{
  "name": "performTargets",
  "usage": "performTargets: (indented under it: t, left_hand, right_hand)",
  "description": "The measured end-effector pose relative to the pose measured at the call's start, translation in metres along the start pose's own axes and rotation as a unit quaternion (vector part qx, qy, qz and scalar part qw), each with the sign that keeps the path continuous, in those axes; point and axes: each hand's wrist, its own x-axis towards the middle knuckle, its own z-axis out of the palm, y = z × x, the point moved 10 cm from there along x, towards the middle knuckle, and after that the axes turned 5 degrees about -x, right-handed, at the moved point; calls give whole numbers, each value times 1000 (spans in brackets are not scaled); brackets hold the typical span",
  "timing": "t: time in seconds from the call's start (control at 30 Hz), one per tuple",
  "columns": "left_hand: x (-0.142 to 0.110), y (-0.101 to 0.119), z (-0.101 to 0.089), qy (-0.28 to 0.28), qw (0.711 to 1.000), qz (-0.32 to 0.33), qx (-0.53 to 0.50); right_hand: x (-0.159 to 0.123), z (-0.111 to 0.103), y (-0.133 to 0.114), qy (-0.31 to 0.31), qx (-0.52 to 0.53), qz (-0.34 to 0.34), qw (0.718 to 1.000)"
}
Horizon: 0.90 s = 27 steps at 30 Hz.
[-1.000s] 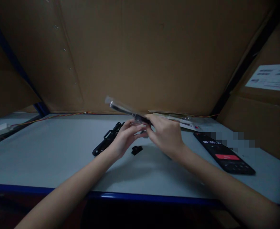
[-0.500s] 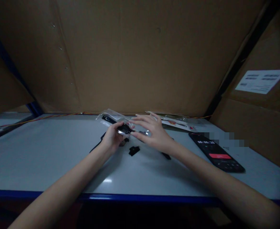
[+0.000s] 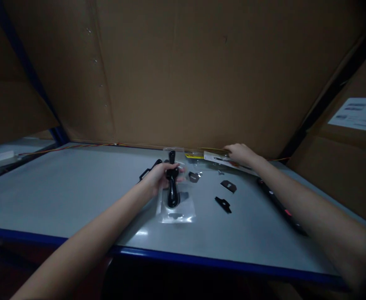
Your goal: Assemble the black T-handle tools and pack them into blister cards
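Observation:
My left hand (image 3: 161, 178) is closed around the side of a clear plastic blister pack (image 3: 178, 218), which stands tilted over the table. A black handled tool (image 3: 173, 193) shows with the pack, its rounded handle pointing toward me; whether it is fully inside I cannot tell. Behind that hand lies a black frame-like part (image 3: 145, 173). At the back of the table, my right hand (image 3: 241, 153) has curled fingers at the edge of a printed packaging card (image 3: 214, 157); its fingertips are partly hidden. Between the hands lie a slotted metal blade (image 3: 228, 186), another blade (image 3: 194, 177) and a small black clip-like piece (image 3: 223, 204).
A phone (image 3: 279, 205) lies at the right, partly under my right forearm. Cardboard walls (image 3: 170, 83) close off the back and the right side. Thin coloured wires (image 3: 85, 145) run along the back edge. A blue rim (image 3: 183, 257) borders the table's front.
My right hand has left the blister pack and reached back right to the packaging cards. My left hand has turned the pack upright and lowered it. The view has swung slightly left.

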Motion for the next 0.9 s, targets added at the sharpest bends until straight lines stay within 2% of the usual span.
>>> performTargets:
  t: [0.13,0.27,0.4,0.53,0.7,0.9]
  left_hand:
    - [3,-6,0,-13,998,-11,55]
    - [1,-3,3,3,996,17,87]
    - [-4,-4,21,-68,994,20,78]
    - [-13,-11,36,-132,986,-23,100]
    - [-17,-7,42,-122,985,-20,121]
    - [-13,15,20,-14,1000,27,-2]
  right_hand:
    - [-3,-13,-6,25,-35,-12,999]
    - [-15,-57,-17,159,9,-8,987]
    - [-43,-99,-41,287,93,-24,953]
    - [-76,-122,-68,344,112,-30,932]
    - [-109,-132,-90,370,89,-63,923]
    - [-121,-121,-128,346,20,-138,928]
